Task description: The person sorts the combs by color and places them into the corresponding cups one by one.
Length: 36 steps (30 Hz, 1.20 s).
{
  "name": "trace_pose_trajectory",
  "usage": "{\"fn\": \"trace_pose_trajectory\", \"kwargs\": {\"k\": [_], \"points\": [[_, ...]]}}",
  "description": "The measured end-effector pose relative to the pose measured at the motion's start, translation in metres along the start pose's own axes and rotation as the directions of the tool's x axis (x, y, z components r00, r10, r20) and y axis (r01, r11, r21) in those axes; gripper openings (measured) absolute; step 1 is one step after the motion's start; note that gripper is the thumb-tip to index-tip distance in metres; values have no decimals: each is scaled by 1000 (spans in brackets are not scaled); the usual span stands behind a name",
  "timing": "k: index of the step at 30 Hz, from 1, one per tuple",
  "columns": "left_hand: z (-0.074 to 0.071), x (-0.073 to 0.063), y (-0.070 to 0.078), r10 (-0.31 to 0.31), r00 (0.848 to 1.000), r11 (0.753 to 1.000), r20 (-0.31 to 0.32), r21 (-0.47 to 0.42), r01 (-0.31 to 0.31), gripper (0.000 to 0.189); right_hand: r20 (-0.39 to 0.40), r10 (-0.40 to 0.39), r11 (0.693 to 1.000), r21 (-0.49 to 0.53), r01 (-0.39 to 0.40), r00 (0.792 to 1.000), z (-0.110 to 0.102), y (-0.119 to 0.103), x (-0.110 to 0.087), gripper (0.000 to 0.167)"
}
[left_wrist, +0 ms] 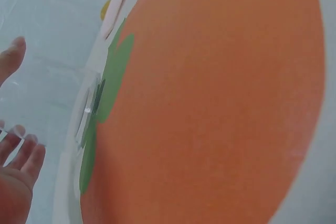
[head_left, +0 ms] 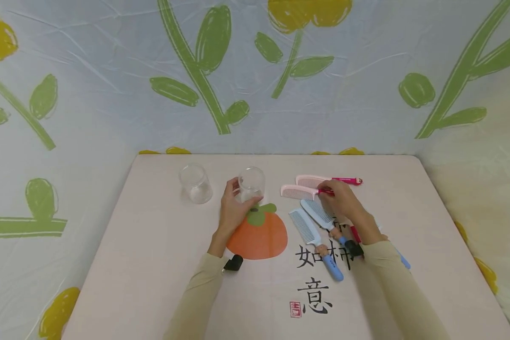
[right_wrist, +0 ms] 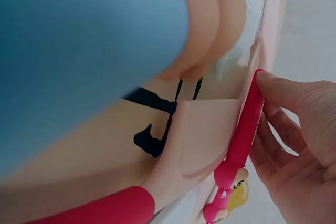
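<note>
My left hand holds a clear glass cup, thumb at its front and fingers on its left side. The left wrist view catches only part of that hand, and the see-through cup is hard to make out there. Farther right, my right hand pinches the red handle of a pink comb. Up close, thumb and fingertips meet on that red handle. Just behind it lies another pink comb. Two blue combs, one nearer and one farther, lie in front of the right hand.
A second glass cup stands to the left. Beneath my right forearm, a red handle and a blue handle partly show. The pale tabletop bears a printed orange persimmon and black characters. Patterned cloth hangs behind.
</note>
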<state>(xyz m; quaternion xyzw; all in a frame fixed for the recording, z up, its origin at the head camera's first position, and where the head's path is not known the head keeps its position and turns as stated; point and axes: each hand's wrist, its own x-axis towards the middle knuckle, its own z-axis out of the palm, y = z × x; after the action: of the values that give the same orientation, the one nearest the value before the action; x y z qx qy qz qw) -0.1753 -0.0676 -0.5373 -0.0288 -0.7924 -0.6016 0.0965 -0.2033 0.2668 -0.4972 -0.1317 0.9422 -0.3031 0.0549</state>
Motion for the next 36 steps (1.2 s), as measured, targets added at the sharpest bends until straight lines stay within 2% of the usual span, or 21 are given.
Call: {"fn": "trace_pose_trajectory", "kwargs": {"k": [4, 10, 14, 19, 24, 30, 36], "points": [[3, -1, 2, 14, 999, 1000, 38, -9, -13, 81, 30, -8, 1000, -23, 9, 1000, -1, 1, 2, 27], [4, 1, -1, 69, 996, 998, 51, -8, -69, 83, 61, -19, 996, -90, 25, 998, -2, 4, 2, 31], [3, 3, -2, 77, 995, 996, 58, -54, -74, 81, 80, -39, 986, -157, 51, 996, -8, -4, 3, 30], [2, 3, -2, 79, 995, 993, 53, -93, -74, 79, 100, -7, 982, -187, 26, 995, -18, -17, 4, 25], [1, 2, 0, 79, 996, 992, 52, -100, -73, 77, 88, 2, 992, -126, 9, 996, -29, -25, 4, 18], [1, 4, -2, 80, 995, 991, 53, -113, -73, 77, 38, -45, 998, -33, 46, 998, -34, -32, 7, 21], [0, 4, -1, 69, 995, 994, 66, -86, -64, 78, -34, -66, 996, 62, 68, 997, -36, -39, 14, 23]]}}
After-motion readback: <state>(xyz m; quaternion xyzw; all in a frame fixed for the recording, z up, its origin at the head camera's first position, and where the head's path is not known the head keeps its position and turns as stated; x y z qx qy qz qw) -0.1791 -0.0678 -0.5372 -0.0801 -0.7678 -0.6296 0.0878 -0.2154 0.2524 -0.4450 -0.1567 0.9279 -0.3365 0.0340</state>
